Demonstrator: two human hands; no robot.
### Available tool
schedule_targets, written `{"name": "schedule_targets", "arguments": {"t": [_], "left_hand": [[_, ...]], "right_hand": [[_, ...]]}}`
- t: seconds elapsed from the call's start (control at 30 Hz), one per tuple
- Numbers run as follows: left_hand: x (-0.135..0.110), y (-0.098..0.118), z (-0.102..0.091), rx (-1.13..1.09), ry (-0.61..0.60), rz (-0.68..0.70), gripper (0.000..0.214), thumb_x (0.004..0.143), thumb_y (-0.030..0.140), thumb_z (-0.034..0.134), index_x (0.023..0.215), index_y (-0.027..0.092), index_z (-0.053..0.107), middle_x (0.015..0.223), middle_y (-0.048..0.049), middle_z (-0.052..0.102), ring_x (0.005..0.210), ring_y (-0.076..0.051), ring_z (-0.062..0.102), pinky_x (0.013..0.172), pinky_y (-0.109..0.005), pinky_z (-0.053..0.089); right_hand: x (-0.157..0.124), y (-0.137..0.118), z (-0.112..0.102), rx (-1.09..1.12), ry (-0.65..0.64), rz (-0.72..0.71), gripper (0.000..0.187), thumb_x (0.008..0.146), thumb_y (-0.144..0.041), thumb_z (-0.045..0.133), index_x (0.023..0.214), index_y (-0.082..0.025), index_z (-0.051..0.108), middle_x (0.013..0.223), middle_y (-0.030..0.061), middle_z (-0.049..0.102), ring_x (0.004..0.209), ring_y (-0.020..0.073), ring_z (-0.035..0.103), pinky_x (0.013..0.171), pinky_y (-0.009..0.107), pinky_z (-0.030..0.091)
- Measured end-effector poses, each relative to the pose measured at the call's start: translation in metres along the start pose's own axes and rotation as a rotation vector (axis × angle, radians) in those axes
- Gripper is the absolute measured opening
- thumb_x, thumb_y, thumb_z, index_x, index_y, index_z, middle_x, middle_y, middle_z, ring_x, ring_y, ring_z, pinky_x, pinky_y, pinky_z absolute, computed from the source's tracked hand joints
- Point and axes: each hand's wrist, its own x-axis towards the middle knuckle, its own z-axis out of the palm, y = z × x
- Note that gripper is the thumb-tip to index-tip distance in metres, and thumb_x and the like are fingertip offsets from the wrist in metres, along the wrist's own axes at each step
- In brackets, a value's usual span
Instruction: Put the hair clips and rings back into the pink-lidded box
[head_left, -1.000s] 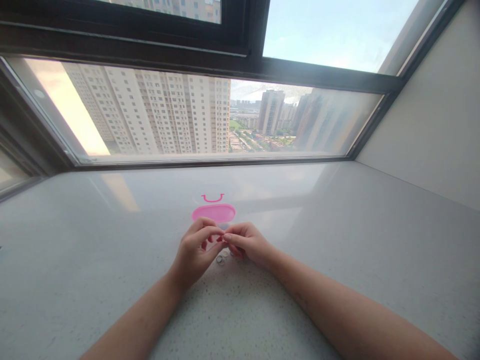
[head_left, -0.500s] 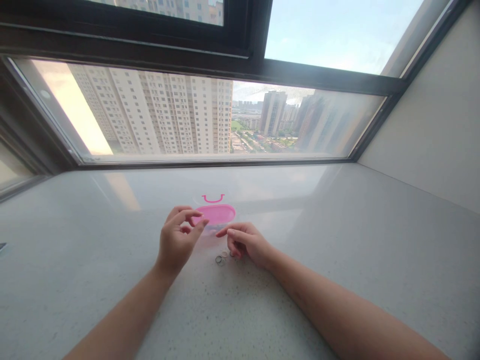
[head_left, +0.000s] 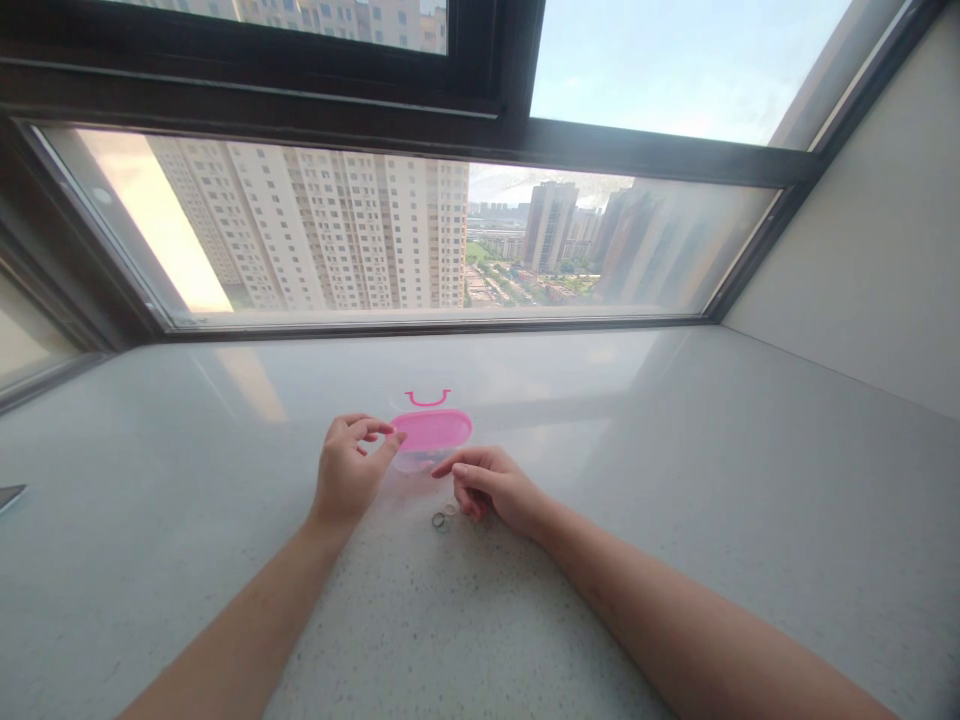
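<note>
A small clear box with a pink lid [head_left: 433, 430] stands on the pale speckled sill [head_left: 675, 480], and a pink clip-shaped piece [head_left: 427, 399] lies just behind it. My left hand [head_left: 349, 472] hovers at the box's left edge, thumb and forefinger curled in a pinch; whatever they hold is too small to make out. My right hand [head_left: 491, 485] rests on the sill to the right of the box, fingers curled down over a few small metal rings [head_left: 442, 518], which lie loose beside its fingertips.
The sill runs wide to both sides. A dark-framed window [head_left: 420, 230] closes it at the back, with tall buildings outside. A plain wall [head_left: 862, 240] bounds the right side. A dark flat object [head_left: 9, 495] peeks in at the left edge.
My hands were pressed together over the rings. The left hand has since lifted away to the left and forward, up to the pink-lidded box. The right hand has stayed by the rings.
</note>
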Motion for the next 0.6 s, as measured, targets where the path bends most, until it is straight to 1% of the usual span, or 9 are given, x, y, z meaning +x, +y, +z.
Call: {"name": "schedule_targets", "arguments": {"t": [0.37,0.5,0.6], "left_hand": [[-0.0016,0.0041,-0.001,0.0,-0.044,-0.009,0.029,0.072,0.045,0.063,0.079,0.017,0.067,0.091,-0.0048,0.057,0.074,-0.017,0.058,0.06,-0.027,0.045],[-0.0011,0.0029,-0.0018,-0.066,-0.051,-0.022,0.031,0.076,0.045,0.058,0.082,0.016,0.066,0.092,-0.0055,0.057,0.076,-0.017,0.058,0.059,-0.026,0.045],[-0.0001,0.0037,-0.0026,-0.118,-0.037,-0.02,0.029,0.081,0.043,0.053,0.08,0.016,0.065,0.091,-0.006,0.057,0.082,-0.018,0.057,0.063,-0.026,0.046]], "right_hand": [[-0.0017,-0.0022,0.0006,-0.026,-0.01,-0.001,0.032,0.082,-0.038,0.055,0.095,-0.01,0.064,0.049,-0.003,0.054,0.035,0.0045,0.043,0.035,0.016,0.027],[-0.0014,-0.0019,-0.0005,-0.036,-0.009,-0.004,0.034,0.083,-0.04,0.054,0.095,-0.01,0.063,0.05,-0.0028,0.054,0.035,0.0047,0.043,0.036,0.016,0.028],[-0.0018,-0.0014,0.0001,-0.037,-0.009,-0.004,0.036,0.083,-0.042,0.052,0.096,-0.01,0.063,0.051,-0.0027,0.054,0.035,0.0049,0.043,0.036,0.017,0.029]]}}
